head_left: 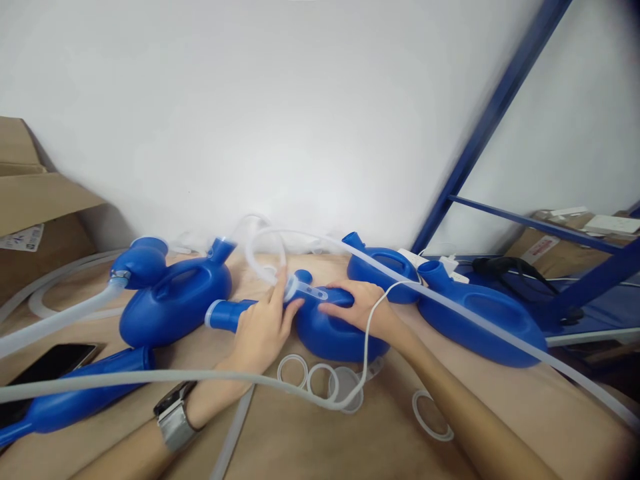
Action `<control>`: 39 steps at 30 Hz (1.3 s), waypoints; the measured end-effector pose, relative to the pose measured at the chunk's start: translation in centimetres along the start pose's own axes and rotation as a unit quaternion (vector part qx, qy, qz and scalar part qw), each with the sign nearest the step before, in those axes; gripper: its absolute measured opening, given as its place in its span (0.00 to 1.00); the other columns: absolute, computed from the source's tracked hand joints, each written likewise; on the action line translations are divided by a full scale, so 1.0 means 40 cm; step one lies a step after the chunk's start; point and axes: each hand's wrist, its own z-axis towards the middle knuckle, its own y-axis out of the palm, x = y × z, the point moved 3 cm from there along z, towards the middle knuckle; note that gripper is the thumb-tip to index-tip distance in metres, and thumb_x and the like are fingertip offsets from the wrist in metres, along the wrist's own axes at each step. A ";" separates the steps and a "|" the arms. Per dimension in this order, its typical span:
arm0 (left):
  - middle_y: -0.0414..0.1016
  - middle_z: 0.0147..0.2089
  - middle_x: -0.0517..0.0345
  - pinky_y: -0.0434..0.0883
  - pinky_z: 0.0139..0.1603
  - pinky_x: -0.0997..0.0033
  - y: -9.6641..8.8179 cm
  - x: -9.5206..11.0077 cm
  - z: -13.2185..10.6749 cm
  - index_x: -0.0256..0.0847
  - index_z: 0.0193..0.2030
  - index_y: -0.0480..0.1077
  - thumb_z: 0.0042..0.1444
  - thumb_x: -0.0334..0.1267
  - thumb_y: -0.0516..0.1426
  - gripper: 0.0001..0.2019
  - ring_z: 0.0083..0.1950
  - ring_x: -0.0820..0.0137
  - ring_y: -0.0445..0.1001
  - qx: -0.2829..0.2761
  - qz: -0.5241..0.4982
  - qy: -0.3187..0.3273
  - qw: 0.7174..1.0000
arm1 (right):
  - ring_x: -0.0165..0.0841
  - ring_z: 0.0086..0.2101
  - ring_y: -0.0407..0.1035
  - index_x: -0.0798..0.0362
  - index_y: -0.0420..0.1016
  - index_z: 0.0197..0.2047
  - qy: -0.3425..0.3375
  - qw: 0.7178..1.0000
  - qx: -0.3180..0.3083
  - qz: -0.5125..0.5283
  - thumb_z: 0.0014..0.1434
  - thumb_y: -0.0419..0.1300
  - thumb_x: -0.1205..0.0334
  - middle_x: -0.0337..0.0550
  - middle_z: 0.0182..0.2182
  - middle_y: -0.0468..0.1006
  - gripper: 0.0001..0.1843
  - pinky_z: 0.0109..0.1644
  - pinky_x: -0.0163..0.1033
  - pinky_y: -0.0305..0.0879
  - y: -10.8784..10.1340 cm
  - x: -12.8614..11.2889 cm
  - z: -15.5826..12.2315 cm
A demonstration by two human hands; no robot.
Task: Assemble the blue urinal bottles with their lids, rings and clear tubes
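Note:
A blue plastic urinal bottle (333, 337) lies in the middle of the wooden table. My right hand (363, 307) grips it by the handle, thumb and fingers wrapped round. Around its neck sits a translucent ring with a strap (313, 291) running back along the top. My left hand (263, 327) closes on that ring from the left, index finger stretched along one side and thumb below. Beside the left hand, a blue tubular piece with a pale rim (225, 315) points left, partly covered by the fingers. Translucent rings (323, 382) and a round cap (350, 393) lie just in front of the bottle.
More blue bottles stand left (185, 307) and right (480, 320). A blue funnel-like piece (95, 387) covers part of a phone (55, 363). Pale hoses (150, 379) cross over my wrists. A cardboard box (45, 200) and a blue metal frame (480, 133) flank the table.

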 end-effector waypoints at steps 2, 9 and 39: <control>0.80 0.64 0.34 0.78 0.41 0.56 0.000 0.006 -0.003 0.37 0.83 0.48 0.76 0.50 0.48 0.35 0.49 0.43 0.85 0.000 0.007 -0.001 1.000 | 0.48 0.53 0.82 0.43 0.84 0.54 -0.011 1.000 0.000 -0.002 0.64 0.68 0.38 0.42 0.53 0.88 0.23 0.62 0.55 0.73 0.001 -0.002 -0.001; 0.82 0.61 0.36 0.79 0.53 0.49 -0.007 -0.019 0.010 0.36 0.80 0.57 0.74 0.54 0.51 0.35 0.56 0.42 0.83 0.029 -0.088 0.034 0.995 | 0.48 0.52 0.83 0.45 0.85 0.55 -0.023 1.000 -0.002 -0.001 0.64 0.67 0.38 0.44 0.52 0.88 0.24 0.61 0.55 0.74 -0.002 0.003 -0.002; 0.85 0.56 0.49 0.83 0.55 0.52 -0.135 -0.074 0.067 0.45 0.65 0.76 0.56 0.52 0.68 0.31 0.54 0.52 0.85 -0.181 -0.358 0.077 0.913 | 0.49 0.55 0.82 0.42 0.86 0.54 -0.019 0.999 -0.038 0.028 0.57 0.73 0.36 0.42 0.53 0.88 0.27 0.63 0.55 0.74 -0.006 0.012 0.001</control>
